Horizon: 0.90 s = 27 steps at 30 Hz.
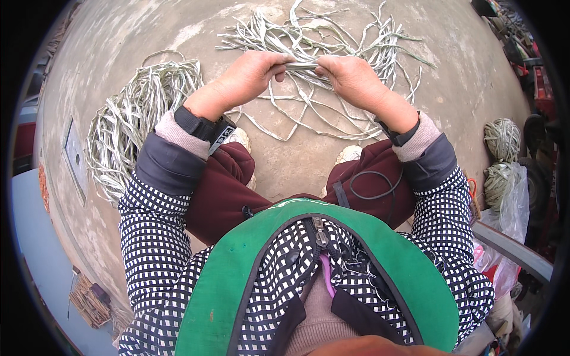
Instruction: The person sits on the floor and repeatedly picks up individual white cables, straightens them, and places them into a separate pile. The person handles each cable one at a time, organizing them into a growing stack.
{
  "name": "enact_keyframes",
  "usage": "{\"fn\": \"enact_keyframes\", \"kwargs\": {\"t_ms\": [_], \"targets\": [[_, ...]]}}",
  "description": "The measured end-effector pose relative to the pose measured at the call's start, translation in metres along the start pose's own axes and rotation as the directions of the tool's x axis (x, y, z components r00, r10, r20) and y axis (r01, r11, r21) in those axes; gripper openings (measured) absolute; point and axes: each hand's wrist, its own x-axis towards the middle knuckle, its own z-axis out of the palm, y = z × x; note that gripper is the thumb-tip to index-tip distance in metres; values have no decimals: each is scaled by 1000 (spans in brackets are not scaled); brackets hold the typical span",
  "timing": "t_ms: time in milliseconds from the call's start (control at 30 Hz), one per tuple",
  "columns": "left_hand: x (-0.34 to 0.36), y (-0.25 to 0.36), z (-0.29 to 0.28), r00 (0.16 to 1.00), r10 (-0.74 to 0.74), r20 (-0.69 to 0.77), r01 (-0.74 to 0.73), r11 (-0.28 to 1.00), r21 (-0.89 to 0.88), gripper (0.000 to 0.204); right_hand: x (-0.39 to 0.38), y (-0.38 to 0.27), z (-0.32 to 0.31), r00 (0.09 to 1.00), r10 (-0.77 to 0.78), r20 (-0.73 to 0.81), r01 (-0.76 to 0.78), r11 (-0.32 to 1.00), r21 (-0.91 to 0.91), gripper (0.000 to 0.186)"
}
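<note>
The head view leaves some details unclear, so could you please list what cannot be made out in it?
All in the head view:
Several fingers of the left hand and right hand: hidden by the hands themselves.
Pale strands: hidden by the fingers where gripped.
Left-side coil: lower right edge partly hidden by the left sleeve.
Shoes: mostly hidden by the trousers.

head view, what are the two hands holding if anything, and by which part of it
The left hand and right hand hold a bundle of pale strands by a gathered stretch, one at each end of that stretch; looser lengths spread out beyond it.
</note>
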Motion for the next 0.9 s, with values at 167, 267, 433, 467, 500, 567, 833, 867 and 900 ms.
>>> {"fn": "enact_keyframes", "kwargs": {"t_ms": [167,267,433,467,500,567,833,867,900], "targets": [[-2,-4,-3,993,-83,-88,60,969,-238,18,0,13,-1,998,23,-63,-10,980,200,16],[-2,-7,-3,991,-112,-73,89,961,-262,16,4,19,-1,995,73,-65,-53,963,265,20],[2,-16,0,996,-75,46,86,928,-363,15,7,21,-1,987,136,-88,-112,966,235,21],[1,-18,2,996,-86,27,91,937,-338,16,7,20,-1,985,137,-108,-107,963,249,20],[0,-20,6,995,-102,11,101,943,-316,18,8,19,0,980,147,-132,-109,960,258,20],[1,-24,11,997,-53,-50,46,990,-134,22,9,17,-1,972,145,-185,-96,964,249,19],[15,-13,0,957,-101,-272,29,966,-256,30,1,-23,14,927,-212,-311,253,962,101,18],[14,-6,-1,966,-185,-181,88,892,-443,30,2,-27,17,944,-203,-262,260,943,207,17],[12,0,-2,976,-208,-71,117,765,-633,31,3,-30,19,945,-219,-242,289,906,308,17]]}}
